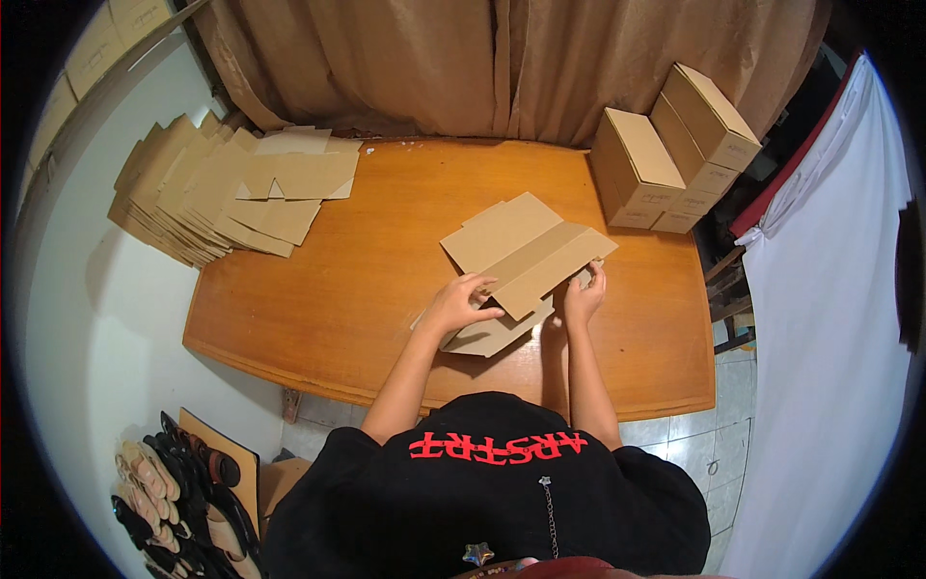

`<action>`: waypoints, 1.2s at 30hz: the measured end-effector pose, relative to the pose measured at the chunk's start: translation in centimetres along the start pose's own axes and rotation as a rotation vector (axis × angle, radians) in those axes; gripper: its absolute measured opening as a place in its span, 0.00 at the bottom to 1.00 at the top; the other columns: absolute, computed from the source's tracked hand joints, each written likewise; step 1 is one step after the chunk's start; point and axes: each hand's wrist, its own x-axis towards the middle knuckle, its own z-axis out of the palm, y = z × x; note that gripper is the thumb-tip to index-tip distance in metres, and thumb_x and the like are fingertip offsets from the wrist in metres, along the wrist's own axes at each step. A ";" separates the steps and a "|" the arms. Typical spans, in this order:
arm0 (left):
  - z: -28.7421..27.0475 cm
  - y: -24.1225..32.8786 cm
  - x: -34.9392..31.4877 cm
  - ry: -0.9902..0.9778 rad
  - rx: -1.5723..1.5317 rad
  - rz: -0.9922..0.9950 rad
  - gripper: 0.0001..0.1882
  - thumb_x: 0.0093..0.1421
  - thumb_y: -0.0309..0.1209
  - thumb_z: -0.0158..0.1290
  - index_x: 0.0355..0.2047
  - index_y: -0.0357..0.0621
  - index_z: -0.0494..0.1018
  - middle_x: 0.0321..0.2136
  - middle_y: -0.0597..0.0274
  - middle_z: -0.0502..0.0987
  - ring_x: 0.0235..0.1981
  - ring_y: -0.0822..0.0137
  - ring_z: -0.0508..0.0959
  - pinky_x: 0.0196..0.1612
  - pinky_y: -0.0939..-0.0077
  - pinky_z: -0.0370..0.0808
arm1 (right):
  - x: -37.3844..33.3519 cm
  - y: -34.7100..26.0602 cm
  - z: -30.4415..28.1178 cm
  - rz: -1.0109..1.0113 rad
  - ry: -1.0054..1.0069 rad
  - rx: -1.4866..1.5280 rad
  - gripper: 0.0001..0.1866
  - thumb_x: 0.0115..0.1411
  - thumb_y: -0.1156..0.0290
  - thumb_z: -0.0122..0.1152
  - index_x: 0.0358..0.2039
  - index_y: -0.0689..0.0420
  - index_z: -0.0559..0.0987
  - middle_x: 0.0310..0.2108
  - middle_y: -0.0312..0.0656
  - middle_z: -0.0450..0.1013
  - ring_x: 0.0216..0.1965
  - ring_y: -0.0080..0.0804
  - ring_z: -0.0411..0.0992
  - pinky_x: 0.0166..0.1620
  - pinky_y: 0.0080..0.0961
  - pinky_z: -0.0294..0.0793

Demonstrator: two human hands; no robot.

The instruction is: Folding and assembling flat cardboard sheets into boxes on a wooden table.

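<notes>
A partly folded cardboard box blank (529,249) lay tilted near the middle of the wooden table (386,318), creased panels raised over lower flaps. The left hand (461,303) was at the blank's edge toward the table's left end, thumb and fingers spread apart with a gap between them. The right hand (585,295) was at the edge toward the table's right end, its fingers bent; I could not tell whether they were clamped on the cardboard. At the table's far left corner lay a fanned stack of flat cardboard blanks (207,183); at its far right corner stood closed cardboard boxes (644,154). A brown curtain (415,63) hung behind the table, a white cloth (820,289) beyond its right end. Shoes (164,482) were gathered below its near left corner.
</notes>
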 end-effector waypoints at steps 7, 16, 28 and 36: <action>-1.2 -1.3 0.3 0.083 0.329 0.173 0.23 0.39 0.15 0.56 0.39 0.47 0.73 0.39 0.61 0.75 0.45 0.60 0.72 0.58 0.58 0.57 | 0.7 0.1 -2.0 0.047 -0.062 -0.022 0.21 0.43 0.82 0.49 0.41 0.67 0.74 0.42 0.52 0.69 0.45 0.44 0.69 0.50 0.32 0.66; -4.7 -3.6 1.5 0.052 0.462 -0.117 0.38 0.41 0.29 0.62 0.55 0.48 0.61 0.57 0.63 0.62 0.57 0.63 0.62 0.61 0.42 0.43 | 4.1 1.9 -4.7 0.244 -0.329 0.012 0.22 0.43 0.86 0.46 0.42 0.65 0.75 0.45 0.50 0.71 0.41 0.38 0.72 0.40 0.27 0.72; -3.6 -4.9 0.6 -0.003 0.321 -0.261 0.59 0.30 0.57 0.64 0.57 0.31 0.56 0.64 0.59 0.39 0.64 0.59 0.47 0.61 0.43 0.28 | 2.9 -2.8 -5.2 0.255 -0.594 -0.563 0.29 0.49 0.59 0.61 0.47 0.64 0.69 0.53 0.59 0.58 0.53 0.54 0.59 0.54 0.44 0.60; -3.2 -5.0 0.0 -0.029 0.368 -0.197 0.71 0.15 0.56 0.67 0.58 0.29 0.50 0.65 0.59 0.35 0.65 0.59 0.44 0.62 0.46 0.32 | 2.8 -3.4 -1.0 -0.172 -0.334 -0.715 0.42 0.43 0.73 0.62 0.58 0.61 0.52 0.57 0.59 0.48 0.58 0.56 0.50 0.59 0.56 0.46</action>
